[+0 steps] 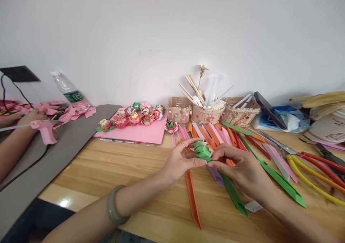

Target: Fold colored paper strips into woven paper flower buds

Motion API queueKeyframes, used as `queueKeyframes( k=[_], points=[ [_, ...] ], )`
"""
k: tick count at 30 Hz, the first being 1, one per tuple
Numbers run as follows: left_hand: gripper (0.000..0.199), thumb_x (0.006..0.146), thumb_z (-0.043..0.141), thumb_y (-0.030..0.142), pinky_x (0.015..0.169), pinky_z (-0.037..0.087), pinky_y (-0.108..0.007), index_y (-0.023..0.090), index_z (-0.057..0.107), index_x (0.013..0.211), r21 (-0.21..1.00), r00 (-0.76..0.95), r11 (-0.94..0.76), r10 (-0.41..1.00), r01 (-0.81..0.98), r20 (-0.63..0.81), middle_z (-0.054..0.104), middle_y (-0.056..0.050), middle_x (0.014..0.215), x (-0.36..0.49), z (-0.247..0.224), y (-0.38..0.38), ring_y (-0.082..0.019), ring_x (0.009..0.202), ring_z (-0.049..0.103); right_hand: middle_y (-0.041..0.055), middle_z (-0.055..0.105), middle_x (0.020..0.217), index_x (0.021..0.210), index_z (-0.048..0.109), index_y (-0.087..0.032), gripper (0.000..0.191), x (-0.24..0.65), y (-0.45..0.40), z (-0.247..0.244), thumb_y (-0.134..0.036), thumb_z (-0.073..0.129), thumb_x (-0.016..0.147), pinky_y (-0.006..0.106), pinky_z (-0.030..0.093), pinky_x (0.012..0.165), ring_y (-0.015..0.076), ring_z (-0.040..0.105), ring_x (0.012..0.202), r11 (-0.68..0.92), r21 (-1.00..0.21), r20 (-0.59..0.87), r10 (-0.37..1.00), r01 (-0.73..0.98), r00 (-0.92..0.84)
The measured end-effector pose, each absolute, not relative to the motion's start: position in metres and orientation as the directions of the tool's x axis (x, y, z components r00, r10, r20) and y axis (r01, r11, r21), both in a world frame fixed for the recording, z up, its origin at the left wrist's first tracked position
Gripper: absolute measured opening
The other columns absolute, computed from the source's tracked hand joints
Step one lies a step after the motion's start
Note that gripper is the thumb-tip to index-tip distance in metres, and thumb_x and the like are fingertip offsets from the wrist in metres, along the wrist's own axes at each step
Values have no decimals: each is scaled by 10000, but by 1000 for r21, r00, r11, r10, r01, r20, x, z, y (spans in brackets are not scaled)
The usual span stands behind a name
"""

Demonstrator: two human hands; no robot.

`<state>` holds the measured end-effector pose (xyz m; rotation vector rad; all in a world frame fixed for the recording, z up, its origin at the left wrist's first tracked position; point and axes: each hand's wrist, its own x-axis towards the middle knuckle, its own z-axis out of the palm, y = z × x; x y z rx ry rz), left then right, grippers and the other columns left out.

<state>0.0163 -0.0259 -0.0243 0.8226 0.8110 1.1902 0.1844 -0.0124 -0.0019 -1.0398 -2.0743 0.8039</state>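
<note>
Between my two hands, above the wooden table [129, 164], is a small folded paper flower [202, 151] with green outer petals and a bit of pink behind. My left hand [185, 158], wearing a ring, grips it from the left between thumb and fingers. From the right, the thumb and fingertips of my right hand [231, 160] pinch its edge. Beneath and beyond them lie folded paper strips [215, 133] in pink, orange, purple and green. One orange strip [192, 200] points toward me. A finished-looking paper flower [171, 126] sits just behind my left hand.
Several paper flowers [134, 118] rest on pink paper [142, 131]. Decorated baskets [178, 110] stand along the wall, one holding sticks. Scissors [293, 151] and yellow-handled tools [304, 178] lie right. At left are a co-worker's arm [18, 135], a pink glue gun [44, 129] and a bottle [68, 90].
</note>
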Motion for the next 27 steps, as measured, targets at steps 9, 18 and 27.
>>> queueKeyframes(
  k=[9,18,27],
  points=[
    [533,519,765,112,783,455,-281,219,608,1018,890,155,140,985,-434,-80,622,-31,1036,16,-27,-24,-127,808,597,10,608,690,698,607,-197,155,186,-12,-2,-301,561,803,247,447,583,138,558,628,495,-765,292,837,412,-463],
    [474,574,731,114,673,486,-232,226,591,1013,844,165,177,980,-506,-107,602,-25,1018,16,-21,-28,-138,855,586,27,620,740,783,603,-196,114,180,-16,-7,-305,573,802,267,479,590,155,580,672,518,-741,361,844,428,-396],
    [409,659,675,93,647,504,-197,224,547,1025,727,197,231,971,-647,-133,595,-11,987,16,-21,-30,-95,780,610,69,622,844,1069,584,-188,268,182,-25,-13,-119,555,812,288,481,614,162,579,734,828,-182,714,482,530,-508]
  ],
)
